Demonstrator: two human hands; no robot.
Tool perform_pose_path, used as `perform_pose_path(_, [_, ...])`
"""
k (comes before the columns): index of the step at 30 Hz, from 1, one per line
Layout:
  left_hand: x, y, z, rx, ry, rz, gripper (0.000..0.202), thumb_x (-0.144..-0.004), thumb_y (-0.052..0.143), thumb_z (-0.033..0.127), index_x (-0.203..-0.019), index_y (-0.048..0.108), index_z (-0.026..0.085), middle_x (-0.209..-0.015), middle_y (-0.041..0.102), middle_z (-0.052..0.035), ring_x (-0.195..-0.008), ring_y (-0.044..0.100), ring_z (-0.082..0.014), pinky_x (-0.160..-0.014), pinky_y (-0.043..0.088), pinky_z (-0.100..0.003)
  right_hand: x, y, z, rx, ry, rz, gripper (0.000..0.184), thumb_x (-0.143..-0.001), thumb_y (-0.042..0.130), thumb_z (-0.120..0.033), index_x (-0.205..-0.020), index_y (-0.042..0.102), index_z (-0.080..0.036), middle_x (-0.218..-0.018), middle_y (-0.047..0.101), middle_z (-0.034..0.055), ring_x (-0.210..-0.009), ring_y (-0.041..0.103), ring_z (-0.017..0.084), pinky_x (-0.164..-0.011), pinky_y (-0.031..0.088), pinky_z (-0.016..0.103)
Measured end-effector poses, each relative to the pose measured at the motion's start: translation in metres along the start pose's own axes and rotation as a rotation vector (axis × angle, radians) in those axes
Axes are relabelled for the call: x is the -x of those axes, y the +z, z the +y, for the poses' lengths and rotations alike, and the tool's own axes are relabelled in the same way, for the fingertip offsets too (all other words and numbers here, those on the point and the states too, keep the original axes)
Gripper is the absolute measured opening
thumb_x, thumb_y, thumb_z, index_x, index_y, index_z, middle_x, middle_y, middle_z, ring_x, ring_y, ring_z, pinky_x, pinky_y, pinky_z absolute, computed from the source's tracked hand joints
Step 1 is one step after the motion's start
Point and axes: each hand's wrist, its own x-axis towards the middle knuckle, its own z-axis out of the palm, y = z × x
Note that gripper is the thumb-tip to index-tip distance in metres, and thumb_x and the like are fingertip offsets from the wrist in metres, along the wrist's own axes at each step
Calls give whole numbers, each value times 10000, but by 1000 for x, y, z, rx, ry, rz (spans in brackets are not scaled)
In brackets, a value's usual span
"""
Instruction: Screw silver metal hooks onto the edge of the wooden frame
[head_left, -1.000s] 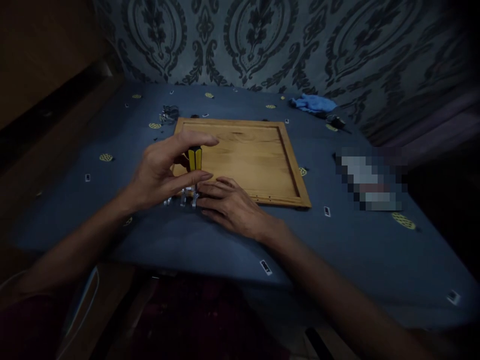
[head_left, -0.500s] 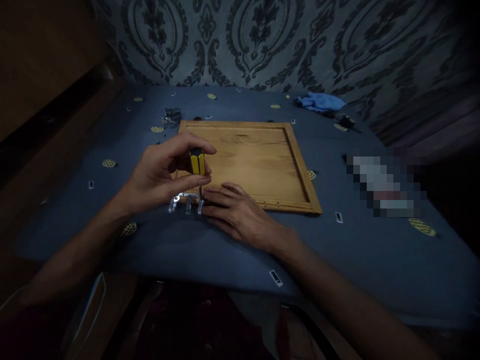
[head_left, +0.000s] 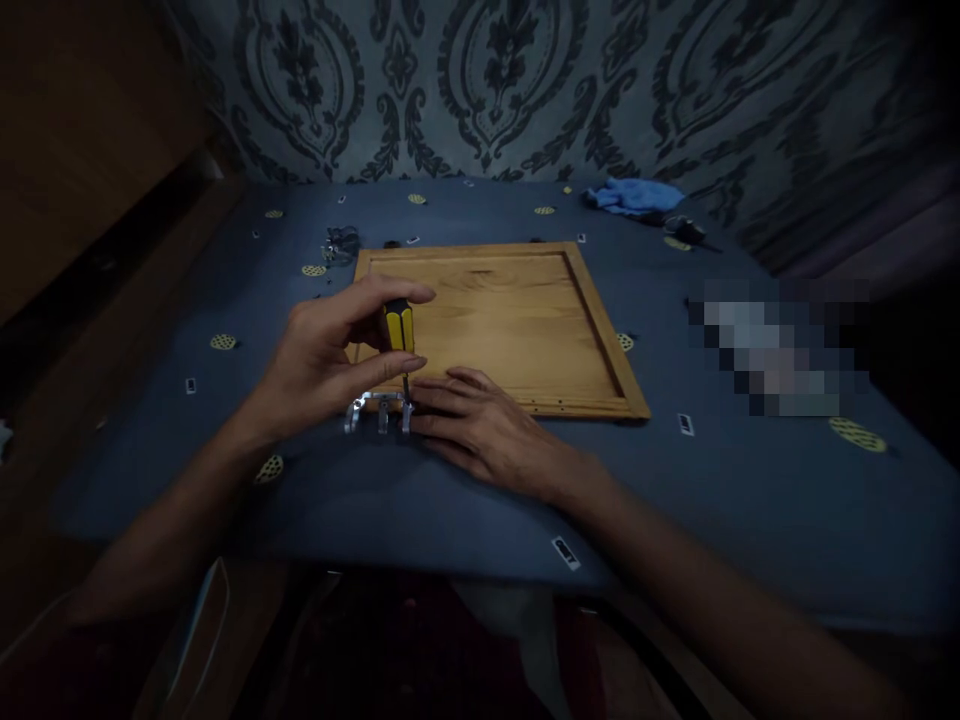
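Observation:
My left hand (head_left: pixel 315 355) grips a yellow and black screwdriver (head_left: pixel 401 330) by its handle, thumb and fingers around it. The tool stands upright, its shaft pointing down at the right end of a shiny metal bracket (head_left: pixel 382 405) with several prongs. That bracket sits at the near left edge of a wooden panel with a raised frame (head_left: pixel 607 340). Lying flat, my right hand (head_left: pixel 484 430) rests on the panel's near edge, fingers stretched toward the bracket's right end. The fingertips partly hide the spot where the shaft meets the metal.
Behind the panel's left corner lies a small heap of metal parts (head_left: pixel 341 245). A blue cloth (head_left: pixel 637 197) and a dark object (head_left: pixel 688 231) lie at the back right. A blurred-out item (head_left: pixel 772 350) is at the right. Blue patterned cloth (head_left: pixel 480 540) covers the table.
The view has shifted slightly. Both hands, the screwdriver and the bracket keep nearly the same places relative to one another.

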Motion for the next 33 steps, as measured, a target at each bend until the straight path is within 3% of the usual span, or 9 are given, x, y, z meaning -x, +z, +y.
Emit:
perform_pose_path(6, [1, -8, -1, 139, -20, -113, 467, -894, 737, 287, -1348, 629, 297, -1094, 731, -34, -866, 750, -168, -746, 642, -267, 0, -2, -1, -45, 17, -34, 277, -1045, 500, -257, -1242, 690, -212, -1354, 695, 95, -1343, 573, 231, -1134, 391, 486])
perform_pose_path(9, [0, -7, -2, 158, -43, -147, 465, -911, 708, 287, -1364, 604, 284, -1215, 703, -53, -903, 749, -170, -763, 646, -266, 0, -3, 0, -43, 38, -68, 275, -1039, 513, -263, -1254, 682, -234, -1411, 660, 89, -1372, 551, 227, -1146, 384, 496])
perform_pose_path(13, [0, -2, -3, 113, -9, -137, 483, -912, 696, 278, -1381, 579, 265, -1319, 665, -77, -967, 729, -172, -798, 636, -260, 0, -3, 1, -50, 45, -64, 276, -1030, 530, -264, -1249, 693, -225, -1429, 648, 99, -1392, 534, 239, -1166, 372, 514])
perform_pose_path(17, [1, 1, -5, 47, 45, -82, 474, -887, 745, 299, -1344, 620, 295, -1278, 693, -50, -1007, 717, -189, -755, 629, -255, 0, -3, 0, -52, 37, -56, 286, -1030, 528, -251, -1261, 693, -216, -1418, 659, 91, -1402, 526, 247, -1176, 374, 514])
perform_pose_path(22, [2, -3, -6, -23, 2, -55, 486, -875, 754, 350, -1340, 631, 279, -1253, 700, -57, -943, 704, -191, -681, 617, -268, 1, -4, 0, -36, 63, -82, 280, -1030, 533, -260, -1253, 701, -236, -1445, 638, 100, -1408, 525, 249, -1181, 370, 512])
perform_pose_path(28, [2, -4, -9, 8, -43, -82, 488, -869, 749, 335, -1338, 622, 285, -1285, 678, -49, -948, 703, -195, -684, 626, -278, 1, -4, 1, -30, 58, -82, 286, -1032, 520, -262, -1246, 707, -231, -1438, 639, 113, -1393, 543, 252, -1167, 385, 545])
perform_pose_path(33, [0, -4, -7, 71, 45, -52, 501, -896, 732, 246, -1371, 578, 293, -1300, 657, -34, -929, 695, -145, -751, 638, -237, 0, -6, -2, -44, 71, -86, 285, -1034, 521, -261, -1255, 699, -232, -1464, 619, 113, -1398, 538, 252, -1178, 378, 541])
